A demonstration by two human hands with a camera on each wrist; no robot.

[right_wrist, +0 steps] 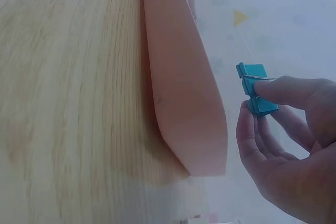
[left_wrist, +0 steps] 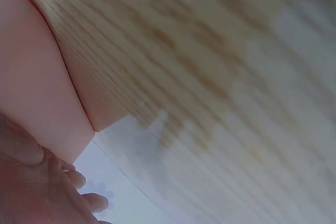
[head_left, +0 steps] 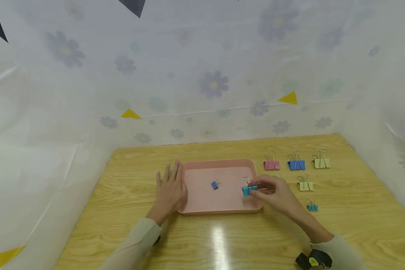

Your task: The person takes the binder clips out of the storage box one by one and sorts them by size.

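A pink rectangular tray [head_left: 197, 187] lies on the wooden table, with a small blue binder clip [head_left: 214, 185] inside it. My left hand [head_left: 169, 191] rests against the tray's left side, its fingers straight; the left wrist view shows it beside the tray wall [left_wrist: 42, 87]. Between thumb and fingers, my right hand [head_left: 279, 194] pinches a teal binder clip [head_left: 246, 191] above the right part of the tray. In the right wrist view this teal clip [right_wrist: 258, 90] is held higher than the tray rim, its wire handles partly hidden by the thumb.
Right of the tray stand a pink clip [head_left: 271, 165], a blue clip [head_left: 296, 164] and a pale yellow clip [head_left: 321, 162]. Nearer are a smaller yellow clip [head_left: 305, 186] and a small teal clip [head_left: 312, 207]. Another clip is mostly hidden behind my right hand. Flowered sheeting [head_left: 189, 90] surrounds the table.
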